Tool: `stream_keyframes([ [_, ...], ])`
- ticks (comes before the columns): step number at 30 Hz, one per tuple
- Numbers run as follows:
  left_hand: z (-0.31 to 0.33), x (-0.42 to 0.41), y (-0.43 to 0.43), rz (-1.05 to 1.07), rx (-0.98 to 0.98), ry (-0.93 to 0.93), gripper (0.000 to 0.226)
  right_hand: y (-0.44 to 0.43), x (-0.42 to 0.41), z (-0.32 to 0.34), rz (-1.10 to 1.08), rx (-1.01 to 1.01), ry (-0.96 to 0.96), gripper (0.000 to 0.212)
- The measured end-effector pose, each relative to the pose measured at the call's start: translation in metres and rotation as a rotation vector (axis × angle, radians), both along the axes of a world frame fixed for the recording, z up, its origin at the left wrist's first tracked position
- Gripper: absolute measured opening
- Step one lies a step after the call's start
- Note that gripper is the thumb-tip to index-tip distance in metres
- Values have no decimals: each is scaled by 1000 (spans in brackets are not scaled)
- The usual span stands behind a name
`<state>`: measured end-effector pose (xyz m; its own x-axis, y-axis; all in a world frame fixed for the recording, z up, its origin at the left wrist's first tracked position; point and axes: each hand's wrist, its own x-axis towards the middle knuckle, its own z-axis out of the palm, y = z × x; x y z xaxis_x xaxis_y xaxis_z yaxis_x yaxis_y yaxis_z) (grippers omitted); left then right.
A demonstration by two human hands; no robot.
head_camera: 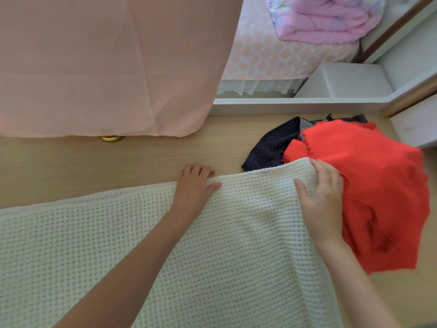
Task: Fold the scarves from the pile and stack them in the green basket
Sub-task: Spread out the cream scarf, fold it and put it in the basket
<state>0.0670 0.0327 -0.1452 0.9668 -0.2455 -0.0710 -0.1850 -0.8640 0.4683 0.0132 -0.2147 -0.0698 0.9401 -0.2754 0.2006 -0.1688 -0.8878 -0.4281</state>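
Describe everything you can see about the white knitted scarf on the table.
The white scarf is a thick, waffle-textured knit in cream-white. It is spread wide and mostly flat across the wooden table, running out of view at the left and bottom. The left hand grips its far edge, and the right hand rests on its far right corner, which lies against the red scarf.
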Motion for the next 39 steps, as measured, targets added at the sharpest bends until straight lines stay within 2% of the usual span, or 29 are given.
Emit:
stream_keyframes([
  [2,2,6,-9,0,-50,49,28,1,-10,-5,-151,191,75,48],
  [5,6,8,-17,31,-98,82,18,-2,-5,-13,-233,181,174,45],
  [7,16,6,-20,81,-134,132,16,-4,1,-14,-255,151,173,29],
  [10,26,3,-22,156,-277,191,17,-7,0,-2,-235,226,73,7],
  [12,26,5,-23,189,-364,184,24,-10,1,8,-229,229,-80,10],
  [14,17,6,-24,187,-336,131,27,-14,10,12,-209,125,-151,16],
  [17,-5,5,-27,123,-127,24,28,-20,22,0,-106,-54,15,44],
  [19,-10,2,-30,145,-81,0,29,-20,15,-8,-52,-110,66,59],
  [21,-3,-9,-28,202,-120,-39,34,-18,-8,-4,-45,-45,23,57],
  [23,7,-31,-22,196,-172,-85,36,-19,-45,3,-77,106,-52,50],
  [26,13,-84,-6,150,-204,-64,38,-28,-108,9,-247,341,-67,42],
  [30,12,-163,-2,128,-249,8,37,-52,-183,-11,-423,482,328,73],
  [31,12,-182,-7,78,-257,24,36,-54,-193,-13,-437,535,398,72],
  [33,11,-215,-20,-48,-274,51,37,-52,-205,-12,-454,661,450,51],
  [36,10,-248,-32,-148,-258,77,41,-33,-212,2,-388,741,352,11],
  [37,11,-254,-31,-152,-249,83,41,-23,-214,4,-371,747,311,9],
  [39,13,-259,-22,-120,-234,68,40,1,-216,7,-282,774,261,23],
])
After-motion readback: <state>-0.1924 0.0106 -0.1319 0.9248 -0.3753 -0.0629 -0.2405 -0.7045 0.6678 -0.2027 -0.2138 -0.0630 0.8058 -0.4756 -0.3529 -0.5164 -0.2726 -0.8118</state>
